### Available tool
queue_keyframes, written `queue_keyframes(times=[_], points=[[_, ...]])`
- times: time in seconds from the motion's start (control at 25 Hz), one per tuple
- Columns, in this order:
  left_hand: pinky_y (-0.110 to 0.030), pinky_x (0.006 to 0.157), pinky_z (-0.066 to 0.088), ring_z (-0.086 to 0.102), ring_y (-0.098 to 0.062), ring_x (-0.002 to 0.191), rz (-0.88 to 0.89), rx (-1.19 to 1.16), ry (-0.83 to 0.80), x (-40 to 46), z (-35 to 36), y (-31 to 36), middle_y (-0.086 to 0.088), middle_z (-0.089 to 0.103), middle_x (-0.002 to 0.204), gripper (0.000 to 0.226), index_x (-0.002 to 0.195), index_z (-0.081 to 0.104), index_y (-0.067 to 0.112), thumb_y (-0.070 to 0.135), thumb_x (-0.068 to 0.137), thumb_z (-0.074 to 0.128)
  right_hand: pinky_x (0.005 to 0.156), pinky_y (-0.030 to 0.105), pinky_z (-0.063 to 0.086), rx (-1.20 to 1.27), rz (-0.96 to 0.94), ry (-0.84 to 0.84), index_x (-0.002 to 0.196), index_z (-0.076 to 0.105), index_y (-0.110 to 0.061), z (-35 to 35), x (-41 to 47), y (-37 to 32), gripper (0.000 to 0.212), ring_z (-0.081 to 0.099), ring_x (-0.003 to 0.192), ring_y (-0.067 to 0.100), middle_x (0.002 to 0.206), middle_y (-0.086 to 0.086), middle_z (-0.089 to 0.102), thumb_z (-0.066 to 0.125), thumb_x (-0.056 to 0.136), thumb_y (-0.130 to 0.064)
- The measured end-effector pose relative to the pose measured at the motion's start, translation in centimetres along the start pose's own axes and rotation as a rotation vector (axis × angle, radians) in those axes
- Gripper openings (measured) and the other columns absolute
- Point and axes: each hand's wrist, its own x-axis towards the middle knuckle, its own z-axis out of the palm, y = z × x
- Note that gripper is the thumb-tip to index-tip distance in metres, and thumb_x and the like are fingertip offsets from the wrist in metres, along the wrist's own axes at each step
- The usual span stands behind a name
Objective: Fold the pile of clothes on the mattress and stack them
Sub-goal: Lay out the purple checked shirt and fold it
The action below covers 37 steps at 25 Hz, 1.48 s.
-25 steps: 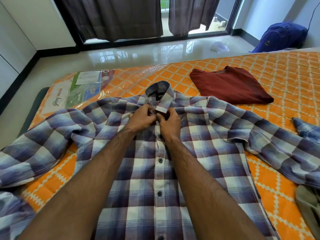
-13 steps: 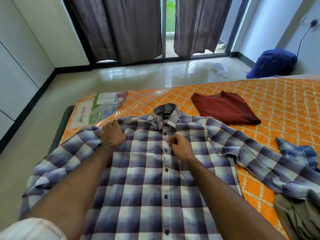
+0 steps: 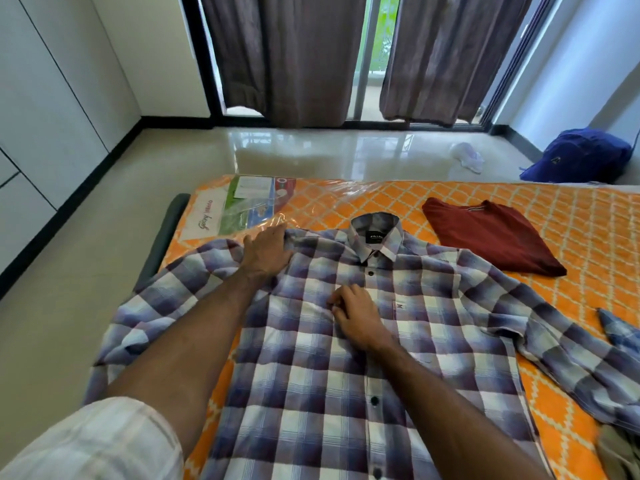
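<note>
Left hand (image 3: pixel 266 252) flat, fingers straight, pressing shoulder of checked shirt (image 3: pixel 311 393). Shirt spread face up on orange mattress (image 3: pixel 588 244), buttoned, one sleeve hanging off left edge. Right hand (image 3: pixel 356 315) on shirt front, fingers curled, pinching cloth near buttons. Folded red shirt (image 3: pixel 491 240) farther right, near collar. Blue bag (image 3: pixel 585 155) on floor.

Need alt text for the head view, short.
A person's left hand presses the shoulder of a buttoned plaid shirt spread on an orange mattress, right hand pinching its front. A folded maroon shirt lies beyond.
</note>
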Motion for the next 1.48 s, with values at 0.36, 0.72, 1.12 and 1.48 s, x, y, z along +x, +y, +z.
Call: queue_keyframes(times=[0.36,0.72,1.12,1.48], points=[[-0.044,0.078,0.051,0.058,-0.029,0.084,0.124,-0.039,0.057,-0.1,-0.5,0.5,-0.008,0.059,0.092,0.02,0.094,0.05,0.015,0.029,0.091,0.064,0.107,0.041,0.034,-0.194,-0.088,0.148,0.137,0.041,-0.033,1.8,-1.4,0.3,0.037,0.035,0.122,0.013,0.139,-0.009,0.038,0.038,0.104,-0.05],[-0.03,0.078,0.041,0.058,-0.026,0.093,0.023,-0.316,-0.108,-5.6,-5.6,6.5,-0.006,0.061,0.099,0.015,0.099,0.057,0.014,0.014,0.088,0.067,0.112,0.046,0.039,0.35,0.138,0.055,0.142,0.052,-0.013,-3.3,-2.8,-4.8,0.051,0.049,0.133,0.022,0.145,0.01,0.054,0.04,0.107,-0.046],[-0.037,0.083,0.053,0.07,-0.022,0.096,0.17,-0.96,-0.531,-15.8,-13.8,17.6,-0.007,0.072,0.111,0.043,0.137,0.056,0.02,0.016,0.095,0.064,0.064,0.04,0.056,1.084,0.412,0.314,0.08,0.066,-0.007,-18.0,-6.2,-14.4,0.018,0.064,0.067,0.025,0.081,0.02,0.067,0.06,0.097,-0.012],[-0.037,0.062,0.056,0.068,-0.023,0.074,0.085,-0.834,-0.14,-19.9,-22.5,21.8,-0.01,0.066,0.096,0.012,0.105,0.06,0.014,0.009,0.097,0.052,0.041,0.022,0.045,0.988,0.194,0.155,0.066,0.055,-0.007,-35.5,-12.5,-22.1,0.034,0.054,0.042,0.019,0.053,0.009,0.057,0.043,0.096,-0.017]])
